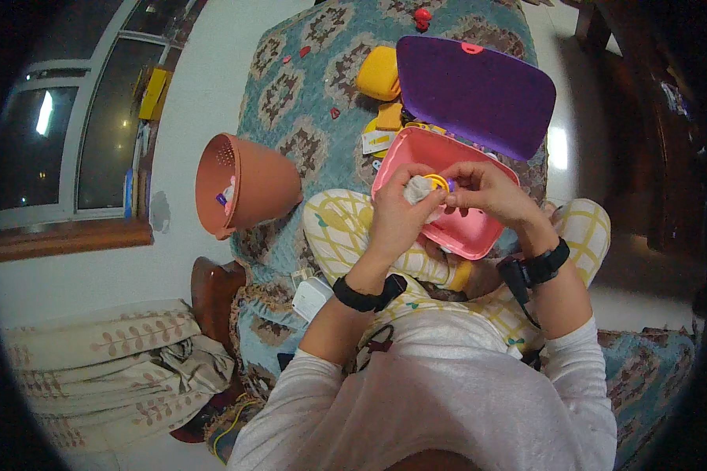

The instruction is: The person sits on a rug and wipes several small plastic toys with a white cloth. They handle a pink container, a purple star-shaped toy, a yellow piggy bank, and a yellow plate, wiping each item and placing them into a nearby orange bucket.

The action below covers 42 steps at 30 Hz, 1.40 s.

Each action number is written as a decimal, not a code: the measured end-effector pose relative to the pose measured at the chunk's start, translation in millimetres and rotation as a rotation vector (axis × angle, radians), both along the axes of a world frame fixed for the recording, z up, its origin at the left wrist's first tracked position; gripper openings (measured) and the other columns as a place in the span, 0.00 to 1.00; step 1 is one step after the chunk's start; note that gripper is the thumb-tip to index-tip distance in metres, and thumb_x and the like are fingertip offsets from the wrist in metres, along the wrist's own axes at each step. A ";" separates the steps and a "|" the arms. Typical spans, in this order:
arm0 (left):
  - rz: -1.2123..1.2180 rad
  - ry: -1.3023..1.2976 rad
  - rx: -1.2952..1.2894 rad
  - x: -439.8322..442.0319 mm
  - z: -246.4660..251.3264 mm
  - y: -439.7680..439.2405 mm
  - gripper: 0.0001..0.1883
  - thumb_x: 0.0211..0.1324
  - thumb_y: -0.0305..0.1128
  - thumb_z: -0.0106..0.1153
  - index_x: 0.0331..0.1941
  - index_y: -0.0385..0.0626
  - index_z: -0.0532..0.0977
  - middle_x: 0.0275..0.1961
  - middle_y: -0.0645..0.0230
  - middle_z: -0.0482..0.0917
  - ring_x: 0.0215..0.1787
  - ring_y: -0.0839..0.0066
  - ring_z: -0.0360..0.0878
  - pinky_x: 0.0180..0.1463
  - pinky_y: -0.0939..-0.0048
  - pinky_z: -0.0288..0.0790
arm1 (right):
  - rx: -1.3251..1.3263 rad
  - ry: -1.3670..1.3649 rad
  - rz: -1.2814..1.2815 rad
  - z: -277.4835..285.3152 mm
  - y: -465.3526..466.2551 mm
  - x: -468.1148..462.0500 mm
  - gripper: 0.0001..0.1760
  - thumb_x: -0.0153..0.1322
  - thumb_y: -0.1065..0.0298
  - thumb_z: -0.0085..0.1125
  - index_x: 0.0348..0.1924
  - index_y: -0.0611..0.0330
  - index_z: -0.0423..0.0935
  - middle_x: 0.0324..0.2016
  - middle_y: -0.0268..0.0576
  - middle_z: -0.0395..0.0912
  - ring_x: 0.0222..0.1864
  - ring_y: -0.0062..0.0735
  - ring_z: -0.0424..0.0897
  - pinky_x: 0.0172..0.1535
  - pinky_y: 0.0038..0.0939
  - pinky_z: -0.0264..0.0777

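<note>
Over a pink plastic bin point(468, 226), both hands meet around a small yellow and purple plastic piece point(437, 181). My left hand point(397, 209) grips this piece together with a crumpled whitish cloth or tissue point(418, 189). The fingertips of my right hand point(489, 191) pinch the purple end of the piece. Its exact kind cannot be told, since fingers cover part of it. Below the hands, the bin sits between my crossed legs, its inside partly hidden by my hands. Just behind the bin lies a purple plastic lid point(477, 94) with a pink tab.
A terracotta-coloured plastic bucket point(265, 188) lies tipped at the left, small toy pieces inside. Yellow plastic containers point(379, 73) and a printed card point(379, 142) are beside the lid. Red bits point(422, 17) are scattered on the patterned teal cover point(312, 76). A white device point(313, 298) rests near my left forearm.
</note>
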<state>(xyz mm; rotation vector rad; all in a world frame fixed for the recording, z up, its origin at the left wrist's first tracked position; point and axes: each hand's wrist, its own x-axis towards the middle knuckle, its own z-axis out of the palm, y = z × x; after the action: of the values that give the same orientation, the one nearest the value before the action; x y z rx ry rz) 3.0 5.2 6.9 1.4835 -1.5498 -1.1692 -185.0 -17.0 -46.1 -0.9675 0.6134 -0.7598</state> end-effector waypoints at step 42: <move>-0.075 -0.212 -0.372 7.7 -20.3 4.2 0.08 0.51 0.29 0.64 0.33 0.38 0.78 0.33 0.63 0.81 0.36 0.70 0.81 0.43 0.70 0.72 | 0.246 -0.048 -0.061 -14.3 8.6 13.7 0.12 0.78 0.67 0.48 0.47 0.65 0.77 0.32 0.37 0.81 0.27 0.19 0.80 0.31 0.18 0.74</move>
<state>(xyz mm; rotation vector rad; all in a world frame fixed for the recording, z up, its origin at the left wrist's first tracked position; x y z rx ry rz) 10.8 9.4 -13.3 1.3380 -1.8614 -0.7260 -171.2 -8.4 -60.4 -0.7054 0.6794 -0.7404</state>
